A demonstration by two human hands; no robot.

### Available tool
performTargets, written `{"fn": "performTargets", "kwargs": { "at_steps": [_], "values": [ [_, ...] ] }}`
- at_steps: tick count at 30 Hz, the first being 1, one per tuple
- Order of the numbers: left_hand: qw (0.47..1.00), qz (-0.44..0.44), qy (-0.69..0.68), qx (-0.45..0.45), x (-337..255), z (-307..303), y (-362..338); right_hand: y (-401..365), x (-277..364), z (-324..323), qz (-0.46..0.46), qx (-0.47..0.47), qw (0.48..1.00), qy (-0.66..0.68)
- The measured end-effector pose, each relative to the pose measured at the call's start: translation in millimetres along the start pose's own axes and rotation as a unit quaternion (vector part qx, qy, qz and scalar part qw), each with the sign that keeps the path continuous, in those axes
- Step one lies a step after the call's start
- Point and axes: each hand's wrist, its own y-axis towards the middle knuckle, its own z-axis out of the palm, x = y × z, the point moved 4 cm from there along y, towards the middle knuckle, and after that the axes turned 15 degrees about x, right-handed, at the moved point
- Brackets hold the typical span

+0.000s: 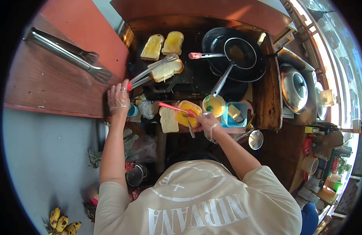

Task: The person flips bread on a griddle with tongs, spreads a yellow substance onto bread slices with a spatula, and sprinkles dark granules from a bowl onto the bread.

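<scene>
My left hand (119, 96), in a clear plastic glove, is closed around the red grip of metal tongs (145, 79). Their tips overlap the nearest bread slice (167, 71) on the dark griddle (190, 74). My right hand (208, 124), gloved too, has its fingers closed at the right rim of a tub of yellow spread (183, 124). A red-handled utensil (169, 106) lies across this tub, and a narrow metal blade (191, 129) points down beside my fingers; I cannot tell which one they grip. Left of the tub lies a plain bread slice (168, 120).
Two yellow-topped bread pieces (152, 47) sit farther back on the griddle. A small frying pan (240, 53) is nested in a larger black pan (212, 39) at right. Nearer stand a cup of yellow liquid (218, 105) and a blue container (229, 121) with a brush. More tongs (67, 55) lie on the left ledge.
</scene>
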Motion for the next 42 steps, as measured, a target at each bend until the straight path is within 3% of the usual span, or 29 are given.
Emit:
{"fn": "performTargets", "kwargs": {
  "at_steps": [8, 13, 17, 19, 20, 21, 22, 23, 25, 28, 30, 34, 42],
  "values": [
    [0.999, 0.002, -0.039, 0.000, 2.1, 10.7, -1.5, 28.1, -110.2, -5.0, 0.030, -0.077, 0.984, 0.158],
    [0.998, -0.004, -0.062, 0.020, 2.8, 14.4, 2.1, 61.7, -120.5, -7.2, -0.020, -0.113, 0.979, 0.169],
    [0.996, -0.001, -0.084, 0.024, 5.1, 17.2, 4.6, 67.9, -123.8, -9.0, -0.056, -0.086, 0.978, 0.180],
    [0.996, 0.002, -0.091, 0.020, 6.3, 14.9, 4.0, 46.0, -112.1, -9.2, 0.032, -0.051, 0.984, 0.166],
    [0.995, -0.009, -0.095, 0.030, 6.3, 13.6, 4.5, 39.0, -106.5, -15.9, 0.033, 0.028, 0.990, -0.133],
    [0.994, -0.021, -0.101, 0.039, 8.2, 14.0, 7.0, 29.7, -82.3, -3.6, 0.028, 0.028, 0.990, -0.135],
    [0.995, -0.016, -0.094, 0.033, 10.0, 17.0, 7.8, 3.4, -34.8, 18.3, 0.025, -0.031, 0.938, -0.345],
    [0.995, -0.017, -0.095, 0.031, 11.5, 18.6, 7.3, -10.9, 1.4, 38.3, 0.023, -0.090, 0.839, -0.536],
    [0.992, -0.001, -0.128, 0.005, 9.2, 17.1, 7.8, 8.6, 46.9, 68.0, 0.002, -0.099, 0.843, -0.529],
    [0.991, 0.000, -0.136, -0.003, 10.3, 23.1, 8.4, 73.0, 98.2, 104.1, -0.102, -0.148, 0.782, -0.596],
    [0.992, 0.007, -0.124, -0.011, 12.1, 23.4, 8.3, 112.8, 114.8, 114.6, -0.106, -0.156, 0.770, -0.610],
    [0.988, 0.053, -0.136, -0.058, 14.1, 17.8, 7.4, 156.0, 120.4, 112.7, -0.126, -0.189, 0.750, -0.621],
    [0.994, 0.020, -0.095, -0.055, 34.6, 13.9, -27.9, 160.9, 117.3, 112.9, -0.135, -0.190, 0.731, -0.642]
  ]
}}
